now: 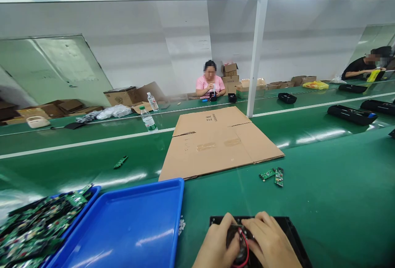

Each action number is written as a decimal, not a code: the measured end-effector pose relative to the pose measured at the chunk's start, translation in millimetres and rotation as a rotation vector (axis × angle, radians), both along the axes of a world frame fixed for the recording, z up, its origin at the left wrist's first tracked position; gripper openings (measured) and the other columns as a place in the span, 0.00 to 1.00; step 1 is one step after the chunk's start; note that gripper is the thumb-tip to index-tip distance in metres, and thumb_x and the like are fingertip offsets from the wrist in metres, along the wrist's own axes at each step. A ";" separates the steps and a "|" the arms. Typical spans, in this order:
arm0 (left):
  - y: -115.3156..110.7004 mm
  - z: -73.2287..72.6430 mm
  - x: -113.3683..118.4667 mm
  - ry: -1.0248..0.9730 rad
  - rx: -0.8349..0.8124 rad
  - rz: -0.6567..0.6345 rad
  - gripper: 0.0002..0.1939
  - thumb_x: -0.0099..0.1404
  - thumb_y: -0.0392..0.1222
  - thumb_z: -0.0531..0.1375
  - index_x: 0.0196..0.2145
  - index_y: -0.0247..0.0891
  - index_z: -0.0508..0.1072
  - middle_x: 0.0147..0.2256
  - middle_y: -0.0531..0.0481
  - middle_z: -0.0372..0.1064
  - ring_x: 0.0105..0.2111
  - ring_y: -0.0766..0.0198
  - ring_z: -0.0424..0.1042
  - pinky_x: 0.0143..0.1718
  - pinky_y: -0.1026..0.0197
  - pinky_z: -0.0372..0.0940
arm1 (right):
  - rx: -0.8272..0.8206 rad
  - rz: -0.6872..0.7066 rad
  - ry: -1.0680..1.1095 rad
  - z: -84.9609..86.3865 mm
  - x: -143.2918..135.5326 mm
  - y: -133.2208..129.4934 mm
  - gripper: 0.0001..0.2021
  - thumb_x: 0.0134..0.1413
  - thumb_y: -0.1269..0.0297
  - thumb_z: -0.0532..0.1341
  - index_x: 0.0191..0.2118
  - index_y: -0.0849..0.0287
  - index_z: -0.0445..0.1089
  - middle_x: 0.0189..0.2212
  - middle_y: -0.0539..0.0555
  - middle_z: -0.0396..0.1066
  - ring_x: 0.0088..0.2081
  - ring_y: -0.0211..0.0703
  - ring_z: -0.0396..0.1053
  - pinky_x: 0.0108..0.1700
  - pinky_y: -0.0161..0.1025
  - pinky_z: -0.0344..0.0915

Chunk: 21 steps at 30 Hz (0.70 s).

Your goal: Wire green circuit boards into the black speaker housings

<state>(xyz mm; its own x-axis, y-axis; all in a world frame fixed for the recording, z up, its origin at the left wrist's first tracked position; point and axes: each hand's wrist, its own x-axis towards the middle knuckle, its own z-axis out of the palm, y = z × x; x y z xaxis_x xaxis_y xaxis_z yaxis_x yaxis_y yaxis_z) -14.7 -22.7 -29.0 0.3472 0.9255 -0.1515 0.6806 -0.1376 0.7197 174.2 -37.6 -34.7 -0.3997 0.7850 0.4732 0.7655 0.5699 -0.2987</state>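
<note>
A black device housing (pixel 288 229) lies on the green bench at the bottom of the head view, with a red wire (pixel 246 245) looping out of its middle. My left hand (pixel 219 241) is over its left part, thumb and fingers curled inward beside a dark round part (pixel 233 239). From the other side my right hand (pixel 268 238) reaches in, its fingers bent down close to the wire. Both hands have their fingertips together at the housing's inner area. Whatever they pinch there is hidden by the fingers.
A blue tray (pixel 135 218) stands at left, beside a heap of green circuit boards (pixel 37 227). Two loose boards (pixel 279 176) lie ahead right. Flattened cardboard (pixel 216 144), a water bottle (pixel 148 121) and black housings (pixel 352 114) are farther off. Two people (pixel 210 83) sit opposite.
</note>
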 end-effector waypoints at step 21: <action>13.7 29.8 -23.6 0.153 -0.173 -0.167 0.22 0.55 0.55 0.57 0.46 0.48 0.76 0.43 0.46 0.79 0.44 0.49 0.74 0.45 0.56 0.67 | 0.254 -0.043 -0.282 -48.2 56.8 15.0 0.44 0.50 0.31 0.53 0.66 0.36 0.31 0.41 0.46 0.77 0.36 0.49 0.76 0.32 0.44 0.74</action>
